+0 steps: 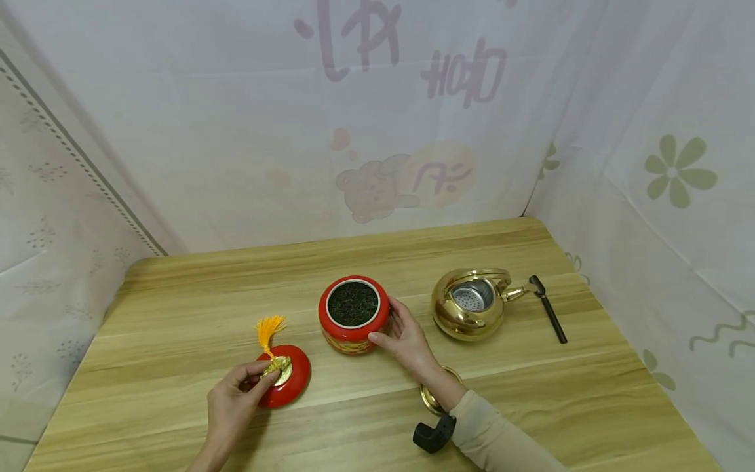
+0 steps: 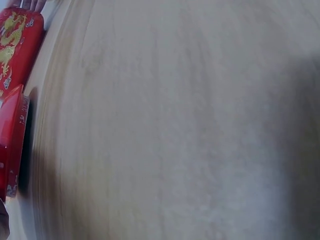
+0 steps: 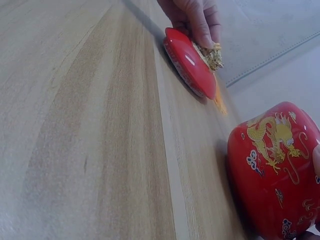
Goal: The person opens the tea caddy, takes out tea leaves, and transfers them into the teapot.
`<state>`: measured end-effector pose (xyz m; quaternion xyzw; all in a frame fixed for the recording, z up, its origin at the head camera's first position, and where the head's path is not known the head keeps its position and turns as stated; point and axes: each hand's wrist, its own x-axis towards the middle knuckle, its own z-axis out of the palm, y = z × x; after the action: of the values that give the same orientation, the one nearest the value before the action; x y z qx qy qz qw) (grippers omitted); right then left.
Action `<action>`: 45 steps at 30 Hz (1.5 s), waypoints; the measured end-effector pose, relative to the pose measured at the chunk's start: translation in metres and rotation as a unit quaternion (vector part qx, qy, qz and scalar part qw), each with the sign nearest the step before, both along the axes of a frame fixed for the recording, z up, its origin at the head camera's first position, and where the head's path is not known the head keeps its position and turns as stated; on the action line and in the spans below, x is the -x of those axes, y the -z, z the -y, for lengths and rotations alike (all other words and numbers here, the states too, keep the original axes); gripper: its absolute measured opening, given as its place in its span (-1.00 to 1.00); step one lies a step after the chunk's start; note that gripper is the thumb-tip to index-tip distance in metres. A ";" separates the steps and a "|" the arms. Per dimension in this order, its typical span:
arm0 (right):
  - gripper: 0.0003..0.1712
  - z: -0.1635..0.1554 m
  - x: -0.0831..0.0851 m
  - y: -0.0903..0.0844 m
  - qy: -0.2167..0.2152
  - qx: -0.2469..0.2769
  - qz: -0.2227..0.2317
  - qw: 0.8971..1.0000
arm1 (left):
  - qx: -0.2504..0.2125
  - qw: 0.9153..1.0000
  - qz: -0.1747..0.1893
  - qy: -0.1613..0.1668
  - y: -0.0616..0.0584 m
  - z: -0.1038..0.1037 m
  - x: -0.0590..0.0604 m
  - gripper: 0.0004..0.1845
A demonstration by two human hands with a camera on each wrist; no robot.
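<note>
Lid (image 1: 299,379) in red is where my left hand (image 1: 232,396) works, at the near left of the table (image 1: 177,314): thumb and fingertips pinch its gold knob (image 1: 275,368), with the orange tassel (image 1: 271,332) trailing off toward the far side. From my distant seat I cannot tell whether the lid's rim touches the wood or floats just above it, though it looks close to flat. My right hand (image 1: 407,341) wraps the right side of the jar (image 1: 349,345), thumb in front and fingers round behind; the jar stands upright just beyond the lid and to its right, uncovered, dark leaves (image 1: 354,303) near its brim. I judge the step in hand to be handling the lid while steadying the jar. To do it well, I would hold the knob squarely, lower or raise the lid level, and let its whole rim meet the wood together, with the tassel clear of the edge. Grip on the jar should be firm but without sideways push, since a tilt could spill leaves. My right forearm crosses over a brass ring (image 1: 426,398) with a black bent piece (image 1: 434,434) beside it, so I would lift that arm before drawing it back, and mind the open kettle (image 1: 468,324) beyond.
</note>
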<state>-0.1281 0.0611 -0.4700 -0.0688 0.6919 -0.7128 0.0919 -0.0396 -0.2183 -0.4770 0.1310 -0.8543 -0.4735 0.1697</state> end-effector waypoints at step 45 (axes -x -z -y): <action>-0.61 -0.029 -0.026 -0.046 0.069 -0.041 -0.199 0.977 | -0.006 0.975 0.018 0.220 -0.036 -0.038 0.057 -0.22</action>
<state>-0.1025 0.0898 -0.4243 -0.1573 0.7282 -0.6604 -0.0939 -0.0968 -0.1802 -0.4407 -0.0509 -0.8623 -0.5019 0.0450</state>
